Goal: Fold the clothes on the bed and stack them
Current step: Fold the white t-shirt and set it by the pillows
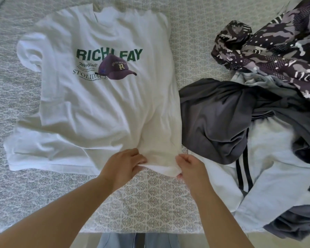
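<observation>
Head view: my left hand [124,162] and right hand [188,166] both pinch the near hem of the white T-shirt [100,97], spread flat beside the clothes pile [249,122], ready to fold

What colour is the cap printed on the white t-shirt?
Dark purple cap with a pale R, clearest in the head view.

The tips of the left hand's fingers [132,158] are tucked beneath the hem of the white T-shirt [100,104], and the right hand's fingers [183,162] curl into a fold that hides their ends. Small script under the green lettering, far beyond the fingers, is too fine to read. To the right of the fingers, the patterned garment [276,56] and grey garment [222,119] run off the frame's edge.
</observation>
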